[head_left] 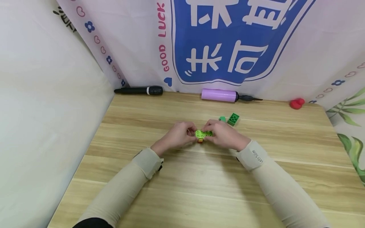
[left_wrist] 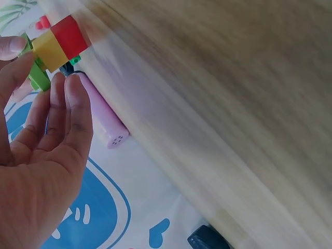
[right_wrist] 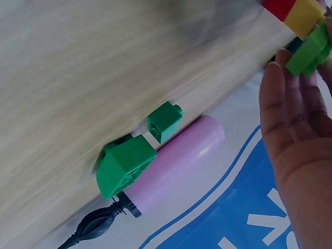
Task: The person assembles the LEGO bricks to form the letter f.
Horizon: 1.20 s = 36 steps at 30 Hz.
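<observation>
Between the two hands stands a small stack of toy building bricks: a red brick (left_wrist: 70,37) at the bottom, a yellow brick (left_wrist: 50,51) above it, and a lime-green brick (head_left: 200,134) on top, studs up. My left hand (head_left: 180,133) pinches the lime-green brick from the left with thumb and index finger. From the right, my right hand (head_left: 223,133) pinches the same lime-green piece, its fingers covering part of it. Just beyond the right hand lie a larger dark green brick (head_left: 233,119) and a smaller green brick (right_wrist: 165,122), apart from the stack.
Along the back edge of the wooden table (head_left: 182,190) lie a black pen-shaped object (head_left: 138,91), a lilac hand pump (head_left: 219,95) with a black nozzle, and a small red object (head_left: 297,103). A printed cloth (head_left: 142,47) hangs behind; a white wall stands left.
</observation>
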Available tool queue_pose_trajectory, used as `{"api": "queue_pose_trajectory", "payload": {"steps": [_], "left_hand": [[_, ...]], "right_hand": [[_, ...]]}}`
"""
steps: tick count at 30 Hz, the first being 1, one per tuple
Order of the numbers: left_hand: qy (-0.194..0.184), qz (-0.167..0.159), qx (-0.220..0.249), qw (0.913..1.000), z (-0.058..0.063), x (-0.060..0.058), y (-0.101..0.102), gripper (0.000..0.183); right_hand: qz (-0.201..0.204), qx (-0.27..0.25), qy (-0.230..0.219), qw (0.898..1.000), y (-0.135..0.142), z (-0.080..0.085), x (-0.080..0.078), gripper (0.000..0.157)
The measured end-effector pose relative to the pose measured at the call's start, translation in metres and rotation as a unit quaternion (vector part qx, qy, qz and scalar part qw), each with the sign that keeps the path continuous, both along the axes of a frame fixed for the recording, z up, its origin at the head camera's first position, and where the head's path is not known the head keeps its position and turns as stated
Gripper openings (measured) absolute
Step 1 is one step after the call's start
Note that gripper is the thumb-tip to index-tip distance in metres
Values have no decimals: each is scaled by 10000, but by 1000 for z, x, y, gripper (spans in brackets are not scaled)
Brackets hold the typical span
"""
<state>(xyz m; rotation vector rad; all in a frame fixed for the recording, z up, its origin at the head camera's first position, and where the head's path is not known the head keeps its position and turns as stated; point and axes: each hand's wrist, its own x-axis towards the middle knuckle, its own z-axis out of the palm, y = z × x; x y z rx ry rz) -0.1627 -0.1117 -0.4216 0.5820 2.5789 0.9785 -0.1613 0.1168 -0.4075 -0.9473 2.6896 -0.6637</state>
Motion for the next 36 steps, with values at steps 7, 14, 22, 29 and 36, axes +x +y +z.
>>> {"api": "queue_pose_trajectory", "payload": {"steps": [7, 14, 22, 29, 36], "left_hand": [[-13, -99, -66, 9999, 0, -1, -1, 19], [-5, -178, -138, 9997, 2, -3, -1, 19], [-49, -191, -145, 9997, 2, -5, 1, 18], [-27, -200, -92, 9998, 4, -4, 2, 18], [-126, -205, 25, 9997, 4, -5, 0, 15]], "right_hand": [[-91, -267, -59, 9996, 3, -10, 4, 34], [-159, -347, -19, 9993, 4, -15, 7, 36], [-73, -119, 338, 9993, 5, -14, 10, 38], [-27, 40, 450, 9990, 4, -6, 11, 37], [25, 143, 399, 9991, 1, -1, 9, 36]]}}
